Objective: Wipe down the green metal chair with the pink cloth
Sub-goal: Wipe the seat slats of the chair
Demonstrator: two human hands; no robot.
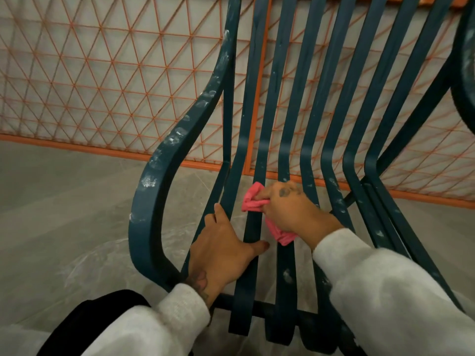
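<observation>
Head view looks down on a pale grey floor, with an orange wire-mesh panel standing along its far side. In front of the panel is the green chair. Its long flat slats run down the back and bend forward into the seat, and a curved armrest loops out on the left. Whitish smudges dot the armrest and several of the slats (the thickest marks sit along the outer curve of the arm).

Two light grey sleeves come in from the bottom edge. The left hand grasps the leftmost seat slats: its thumb lies across the top of one slat and a finger points up along the next, while the other fingers are hidden under the metal. The right hand is clenched round the pink cloth and presses it onto the middle slats, just forward of where the back bends into the seat. The cloth is bunched up. One wad sticks out past the fingers on the left, and a tail shows below the wrist, close to the left thumb.
</observation>
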